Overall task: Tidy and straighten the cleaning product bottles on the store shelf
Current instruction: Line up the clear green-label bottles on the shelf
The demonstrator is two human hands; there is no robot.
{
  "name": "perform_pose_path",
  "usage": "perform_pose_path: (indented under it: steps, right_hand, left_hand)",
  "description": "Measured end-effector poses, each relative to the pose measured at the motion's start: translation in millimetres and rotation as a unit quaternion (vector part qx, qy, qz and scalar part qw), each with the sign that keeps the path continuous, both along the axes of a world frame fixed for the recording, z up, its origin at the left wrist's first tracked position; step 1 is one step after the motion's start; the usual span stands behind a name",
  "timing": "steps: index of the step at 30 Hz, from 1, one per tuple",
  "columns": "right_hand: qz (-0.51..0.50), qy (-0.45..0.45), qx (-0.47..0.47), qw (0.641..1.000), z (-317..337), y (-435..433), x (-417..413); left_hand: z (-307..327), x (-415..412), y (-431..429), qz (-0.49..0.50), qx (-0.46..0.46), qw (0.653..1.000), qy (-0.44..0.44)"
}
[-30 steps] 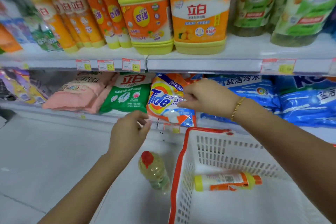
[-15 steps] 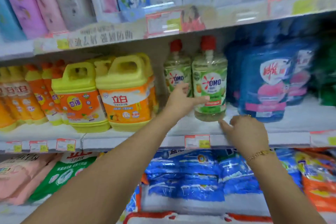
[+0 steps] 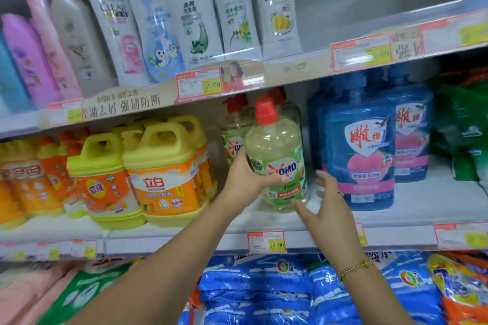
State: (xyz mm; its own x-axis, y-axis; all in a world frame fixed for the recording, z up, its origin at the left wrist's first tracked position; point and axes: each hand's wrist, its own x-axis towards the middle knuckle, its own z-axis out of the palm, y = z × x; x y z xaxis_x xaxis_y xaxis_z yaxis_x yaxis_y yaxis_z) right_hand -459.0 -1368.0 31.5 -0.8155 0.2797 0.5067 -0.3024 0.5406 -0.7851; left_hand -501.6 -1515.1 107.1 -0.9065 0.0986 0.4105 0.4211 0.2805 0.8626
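Two hands work the middle shelf (image 3: 409, 210): my left hand (image 3: 248, 179) grips the OMO bottle (image 3: 277, 150), seemingly tipped toward eleven o'clock; my right hand (image 3: 328, 204), spread open, sits just beside it at four o'clock.

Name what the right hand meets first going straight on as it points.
Likely the right hand meets the front OMO bottle, low on the side nearest it, though depth is unclear.

Left hand (image 3: 247, 179) grips OMO bottle (image 3: 277, 158); right hand (image 3: 326, 204) open beside it.
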Motion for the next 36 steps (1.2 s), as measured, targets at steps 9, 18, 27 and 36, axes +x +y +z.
perform_pose_path:
  steps: [9, 18, 27, 36]
  right_hand:
    - [0.221, 0.017, -0.097, 0.970, -4.5, -11.1, 9.4]
    - [0.265, 0.148, -0.056, 0.951, 50.1, -59.8, 73.9]
    - [0.149, 0.291, 0.160, 0.931, 32.4, -112.3, 88.3]
    - [0.516, -0.048, -0.361, 0.775, 46.5, -149.7, 106.0]
  left_hand:
    - [-20.5, 73.5, -23.9, 0.013, -0.068, 0.992, 0.109]
    - [40.5, 135.3, -77.2, 0.066, 0.194, 0.978, 0.027]
    - [40.7, 181.3, -129.5, 0.048, 0.280, 0.958, -0.035]
    - [17.9, 157.9, -178.7, -0.044, 0.324, 0.943, -0.062]
